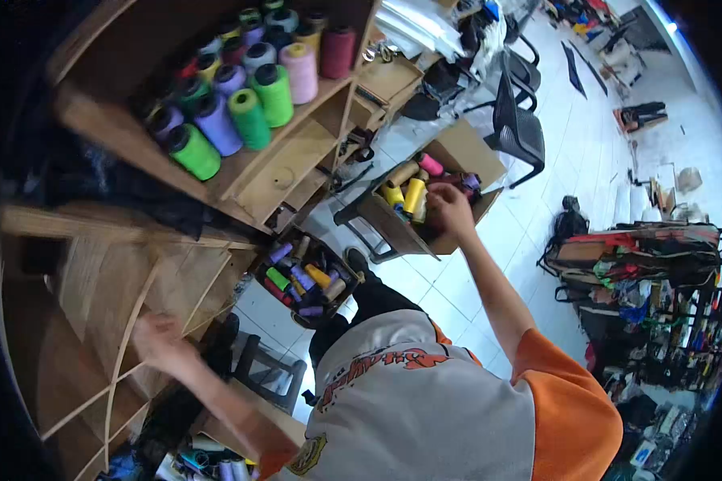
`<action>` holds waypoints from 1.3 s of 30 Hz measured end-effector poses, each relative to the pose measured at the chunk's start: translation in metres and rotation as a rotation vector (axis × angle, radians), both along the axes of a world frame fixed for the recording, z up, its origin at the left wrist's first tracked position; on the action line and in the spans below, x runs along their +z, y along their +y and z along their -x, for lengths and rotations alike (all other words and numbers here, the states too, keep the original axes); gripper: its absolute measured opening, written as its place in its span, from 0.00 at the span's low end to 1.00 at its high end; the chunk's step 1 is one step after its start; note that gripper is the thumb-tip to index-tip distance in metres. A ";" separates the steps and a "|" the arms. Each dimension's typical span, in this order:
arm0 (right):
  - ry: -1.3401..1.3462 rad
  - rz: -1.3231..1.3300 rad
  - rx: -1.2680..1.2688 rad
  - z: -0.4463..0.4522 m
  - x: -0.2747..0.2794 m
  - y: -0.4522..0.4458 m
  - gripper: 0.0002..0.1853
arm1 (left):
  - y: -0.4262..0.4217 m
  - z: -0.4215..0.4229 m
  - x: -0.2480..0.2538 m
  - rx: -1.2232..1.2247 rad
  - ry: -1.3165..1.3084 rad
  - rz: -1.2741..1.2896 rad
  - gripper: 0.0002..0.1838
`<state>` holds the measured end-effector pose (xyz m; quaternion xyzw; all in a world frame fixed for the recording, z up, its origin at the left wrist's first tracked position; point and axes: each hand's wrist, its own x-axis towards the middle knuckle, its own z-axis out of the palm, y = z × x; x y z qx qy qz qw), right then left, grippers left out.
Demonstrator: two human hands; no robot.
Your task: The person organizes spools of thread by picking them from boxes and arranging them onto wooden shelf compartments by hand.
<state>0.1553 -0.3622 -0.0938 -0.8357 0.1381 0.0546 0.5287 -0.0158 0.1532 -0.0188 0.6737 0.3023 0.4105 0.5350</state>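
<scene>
Spools of thread (414,197) lie heaped at mixed angles in the open cardboard box (467,151), where the right hand (451,207) reaches down among them, so a good pick probably begins with one from the top of the pile. Fingers and thumb should straddle the wound body, squarely across its width, since a pinch at the tapered end could let it twist out. A straight, unhurried lift would likely avoid snagging loose thread on its neighbours or dragging them over the carton's edge. The right fingers bend towards the spools, but where they meet them is hidden, and I cannot tell whether that grip has closed on anything. The left hand (160,341) is blurred in front of the wooden compartments (96,264), well apart from the carton; the state of its grip cannot be told either.

As for looks, the boxed spools are a bright mix: two are strong yellow, with a hot pink one (430,165) towards the far side, a tan one (403,174) lying aslant beside the yellows, and purple (469,183) near the right side. They look smooth and densely wound, which suggests a firm but slightly slippery surface under the fingertips.
</scene>
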 end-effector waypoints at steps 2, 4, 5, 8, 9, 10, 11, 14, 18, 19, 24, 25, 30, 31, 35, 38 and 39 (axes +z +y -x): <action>0.080 0.196 -0.016 -0.021 -0.032 -0.053 0.18 | -0.089 -0.018 -0.014 -0.199 0.105 0.215 0.15; 0.046 0.597 0.089 -0.042 -0.040 -0.087 0.32 | -0.154 -0.031 -0.042 -0.328 0.209 0.356 0.13; -0.032 0.782 0.109 -0.049 -0.042 -0.096 0.38 | -0.192 -0.045 -0.024 -0.448 0.192 0.408 0.12; -0.084 1.029 0.110 -0.081 -0.079 -0.127 0.43 | -0.251 -0.069 -0.027 -0.678 0.239 0.466 0.13; 0.020 1.004 0.111 -0.083 -0.085 -0.134 0.44 | -0.263 -0.072 -0.027 -0.722 0.255 0.528 0.14; 0.115 0.982 0.110 -0.090 -0.090 -0.139 0.46 | -0.272 -0.076 -0.030 -0.748 0.268 0.526 0.14; 0.203 0.958 0.109 -0.097 -0.093 -0.143 0.48 | -0.279 -0.081 -0.032 -0.771 0.275 0.522 0.14; 0.316 0.972 0.150 -0.098 -0.097 -0.139 0.43 | -0.288 -0.093 -0.032 -0.769 0.314 0.456 0.15; 0.286 0.986 0.149 -0.097 -0.104 -0.144 0.39 | -0.290 -0.098 -0.036 -0.682 0.345 0.430 0.15; 0.273 0.992 0.140 -0.096 -0.104 -0.142 0.39 | -0.292 -0.098 -0.037 -0.681 0.359 0.416 0.15; 0.234 0.883 0.144 -0.089 -0.095 -0.133 0.34 | -0.296 -0.096 -0.047 -0.680 0.378 0.397 0.14; 0.232 0.867 0.148 -0.087 -0.093 -0.134 0.34 | -0.298 -0.095 -0.047 -0.686 0.379 0.400 0.14; 0.186 0.947 0.243 -0.074 -0.084 -0.126 0.31 | -0.299 -0.091 -0.054 -0.736 0.377 0.406 0.13; 0.193 0.971 0.261 -0.074 -0.081 -0.124 0.31 | -0.299 -0.091 -0.055 -0.735 0.379 0.421 0.13; 0.184 0.954 0.292 -0.083 -0.099 -0.138 0.28 | -0.294 -0.088 -0.060 -0.731 0.359 0.392 0.13; 0.072 0.971 0.291 -0.084 -0.092 -0.134 0.25 | -0.286 -0.089 -0.062 -0.715 0.362 0.359 0.13; 0.045 0.966 0.301 -0.085 -0.093 -0.135 0.24 | -0.282 -0.089 -0.065 -0.711 0.368 0.364 0.12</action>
